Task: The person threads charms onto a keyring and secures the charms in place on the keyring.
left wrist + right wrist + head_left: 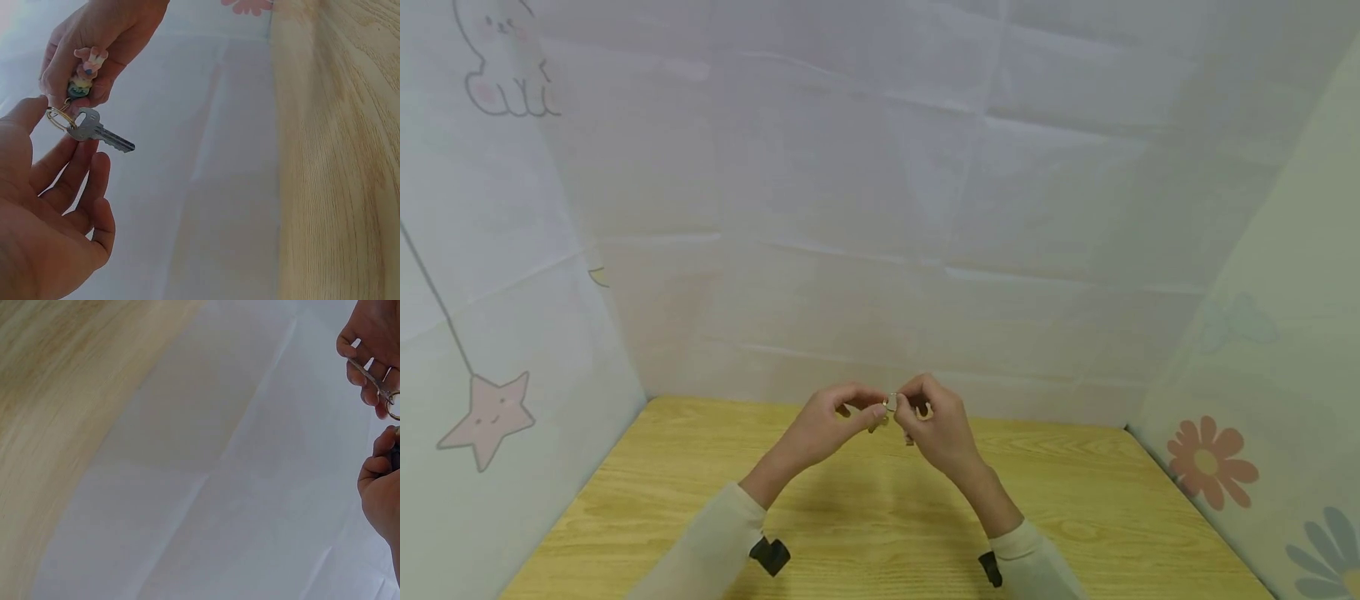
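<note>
I am holding both hands up over the far middle of the wooden surface (pixel 1075 500), near its back edge, where white sheets (pixel 880 208) are walling in the back and both sides; bare grained wood is lying open to my left, right and toward me. My right hand (pixel 94 50) is pinching a small pastel charm (pixel 84 72) between curled fingers, and a thin metal key ring (pixel 57 117) is hanging from it with a flat silver key (pixel 97 130), its toothed blade pointing away and slightly down. My left hand (pixel 44 206) is sitting just below, its fingers loosely spread and the thumb tip touching the ring. The hands are meeting well above the surface. Cartoon flowers (pixel 1206 462) and a star (pixel 488 414) are decorating the side sheets.
</note>
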